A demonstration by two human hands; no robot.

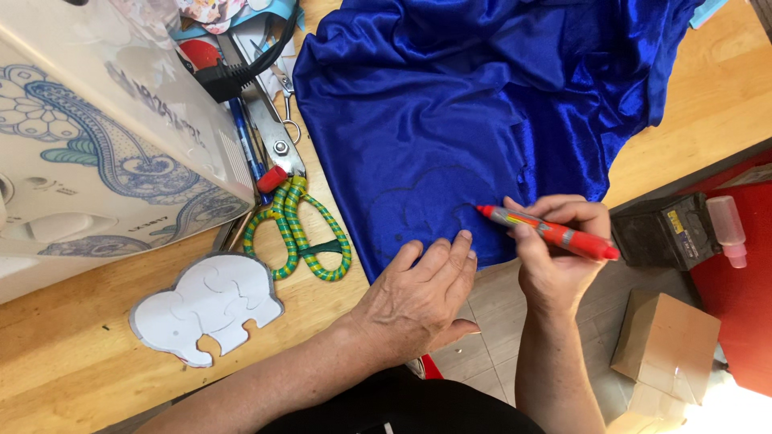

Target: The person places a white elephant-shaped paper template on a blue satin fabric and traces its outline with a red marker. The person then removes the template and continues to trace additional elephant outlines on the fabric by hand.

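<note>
A shiny blue satin cloth (474, 88) lies spread over the wooden table (72, 362). A faint dark outline of an elephant shape shows on its near part. My left hand (418, 297) presses flat on the cloth's near edge, fingers together. My right hand (559, 249) grips a red marker pen (547, 231), its tip touching the cloth at the drawn outline. A white elephant-shaped paper template (209, 305) lies on the table to the left of my left hand.
Large scissors with green-and-yellow wrapped handles (297, 225) lie beside the cloth. A white sewing machine with blue patterning (88, 137) fills the left. Below the table's edge stand cardboard boxes (663, 341), a dark box (663, 233) and a small bottle (730, 229).
</note>
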